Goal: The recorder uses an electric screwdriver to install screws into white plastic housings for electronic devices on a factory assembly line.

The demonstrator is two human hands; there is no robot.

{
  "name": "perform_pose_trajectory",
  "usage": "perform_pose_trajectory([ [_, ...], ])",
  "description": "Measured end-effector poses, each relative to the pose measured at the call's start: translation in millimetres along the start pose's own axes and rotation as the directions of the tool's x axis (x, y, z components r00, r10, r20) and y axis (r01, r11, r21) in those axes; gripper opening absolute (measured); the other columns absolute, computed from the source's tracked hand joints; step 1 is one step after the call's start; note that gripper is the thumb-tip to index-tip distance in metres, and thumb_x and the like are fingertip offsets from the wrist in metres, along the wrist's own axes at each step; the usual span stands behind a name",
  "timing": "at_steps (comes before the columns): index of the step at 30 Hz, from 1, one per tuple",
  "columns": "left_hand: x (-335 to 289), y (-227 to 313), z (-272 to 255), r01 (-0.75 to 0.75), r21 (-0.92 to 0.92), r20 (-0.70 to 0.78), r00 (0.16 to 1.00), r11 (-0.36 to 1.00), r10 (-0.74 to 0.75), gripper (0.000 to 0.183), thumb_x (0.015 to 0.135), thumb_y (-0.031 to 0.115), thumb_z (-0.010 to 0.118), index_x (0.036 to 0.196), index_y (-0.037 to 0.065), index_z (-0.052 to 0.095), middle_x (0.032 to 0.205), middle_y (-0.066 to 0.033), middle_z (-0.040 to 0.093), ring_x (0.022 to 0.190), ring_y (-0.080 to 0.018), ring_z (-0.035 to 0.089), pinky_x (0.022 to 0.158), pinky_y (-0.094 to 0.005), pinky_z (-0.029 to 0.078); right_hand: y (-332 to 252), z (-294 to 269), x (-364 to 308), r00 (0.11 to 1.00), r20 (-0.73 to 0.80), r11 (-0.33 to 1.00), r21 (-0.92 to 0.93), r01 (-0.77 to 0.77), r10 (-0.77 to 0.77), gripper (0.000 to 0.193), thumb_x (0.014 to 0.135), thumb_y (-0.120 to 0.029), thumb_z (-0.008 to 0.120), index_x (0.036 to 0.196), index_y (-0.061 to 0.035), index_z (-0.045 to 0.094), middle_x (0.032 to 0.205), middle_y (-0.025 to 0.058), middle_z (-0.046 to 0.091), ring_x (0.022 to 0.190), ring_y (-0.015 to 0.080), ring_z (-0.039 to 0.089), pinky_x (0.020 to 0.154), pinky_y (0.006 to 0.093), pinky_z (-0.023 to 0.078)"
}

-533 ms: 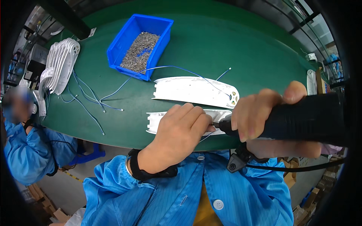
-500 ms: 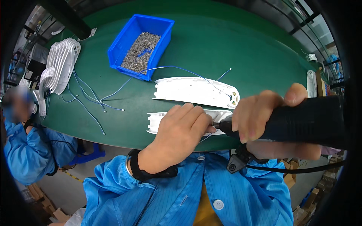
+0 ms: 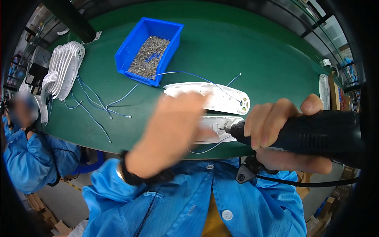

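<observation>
My right hand [image 3: 272,124] is closed around a black electric screwdriver [image 3: 319,132] held sideways. The thin bit points left, over the near white plastic housing [image 3: 212,125]. Smeared by motion, my left hand [image 3: 166,132] hovers at that housing's left part and hides it; whether its fingers hold anything does not show. A thin blue-and-white cable curves out below the near housing. Just beyond lies a second long white housing [image 3: 225,98], with a cable running across it; my left hand covers part of its lower-left edge.
A blue bin [image 3: 173,45] of small screws [image 3: 148,59] stands farther back. Loose cables [image 3: 106,106] spread across the green table [image 3: 276,55]. Stacked white housings [image 3: 65,69] sit at left, near a co-worker in blue [image 3: 33,162]. Another white housing [image 3: 324,91] is at far right.
My left hand has moved left, away from the screwdriver's tip, uncovering the bit and more of the near housing. My right hand keeps the screwdriver at nearly the same place.
</observation>
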State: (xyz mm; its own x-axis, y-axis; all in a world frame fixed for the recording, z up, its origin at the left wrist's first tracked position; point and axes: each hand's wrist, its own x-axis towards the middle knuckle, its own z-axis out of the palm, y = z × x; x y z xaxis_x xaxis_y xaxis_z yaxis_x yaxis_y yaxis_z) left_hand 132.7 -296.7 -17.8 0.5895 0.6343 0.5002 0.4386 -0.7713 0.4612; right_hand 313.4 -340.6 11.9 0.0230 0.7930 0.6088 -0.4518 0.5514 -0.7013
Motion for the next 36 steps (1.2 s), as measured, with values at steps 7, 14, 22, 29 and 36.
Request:
perform_pose_trajectory([
  [7,52,-123,-38,-0.011,0.608,0.468,0.813,0.794,-0.347,0.011,0.072,0.008,0.063,0.082,0.004,0.065,0.081,-0.0113,0.061,0.082,-0.0292,0.057,0.071,-0.0392,0.041,7,-12,-6,0.998,0.063,0.998,0.063,-0.032,0.028,0.078,0.076,-0.062,0.058,0.125,-0.0055,0.035,0.075,0.0143,0.057,0.060,0.0233,0.057,0.060,0.0370,0.046],
  [14,36,-128,-32,-0.003,0.575,0.270,0.945,0.818,-0.187,0.005,0.075,0.008,0.061,0.077,0.004,0.063,0.077,-0.0097,0.062,0.078,-0.0260,0.057,0.071,-0.0367,0.037,16,-7,-12,0.997,-0.040,0.981,0.188,-0.053,0.062,0.084,0.067,-0.056,0.068,0.116,0.0039,0.036,0.076,0.0184,0.060,0.070,0.0251,0.062,0.063,0.0326,0.051],
  [22,39,-120,-36,0.185,0.426,-0.036,0.982,0.886,-0.187,0.011,0.083,0.009,0.057,0.083,-0.001,0.052,0.074,-0.0138,0.059,0.069,-0.0303,0.057,0.061,-0.0377,0.042,28,-5,-14,0.999,-0.053,0.988,0.155,0.014,-0.006,0.083,0.069,-0.058,0.065,0.113,0.0060,0.036,0.073,0.0177,0.060,0.065,0.0232,0.062,0.056,0.0281,0.051],
  [29,42,-119,-53,0.295,0.116,0.038,0.953,0.949,-0.301,0.014,0.076,-0.004,0.059,0.089,-0.003,0.060,0.072,-0.0122,0.062,0.061,-0.0178,0.056,0.059,-0.0273,0.046,26,-5,-18,0.999,-0.035,0.989,0.146,-0.006,0.011,0.086,0.067,-0.054,0.070,0.117,0.0070,0.035,0.076,0.0180,0.060,0.067,0.0239,0.062,0.060,0.0305,0.052],
  [36,36,-109,-64,0.318,0.074,-0.017,0.948,0.945,-0.318,0.020,0.077,-0.003,0.058,0.096,-0.005,0.062,0.071,-0.0113,0.063,0.065,-0.0150,0.060,0.061,-0.0263,0.048,26,-2,-19,0.995,0.071,0.994,-0.076,0.073,-0.067,0.077,0.074,-0.063,0.059,0.117,-0.0041,0.034,0.074,0.0134,0.057,0.057,0.0196,0.058,0.054,0.0320,0.048],
])
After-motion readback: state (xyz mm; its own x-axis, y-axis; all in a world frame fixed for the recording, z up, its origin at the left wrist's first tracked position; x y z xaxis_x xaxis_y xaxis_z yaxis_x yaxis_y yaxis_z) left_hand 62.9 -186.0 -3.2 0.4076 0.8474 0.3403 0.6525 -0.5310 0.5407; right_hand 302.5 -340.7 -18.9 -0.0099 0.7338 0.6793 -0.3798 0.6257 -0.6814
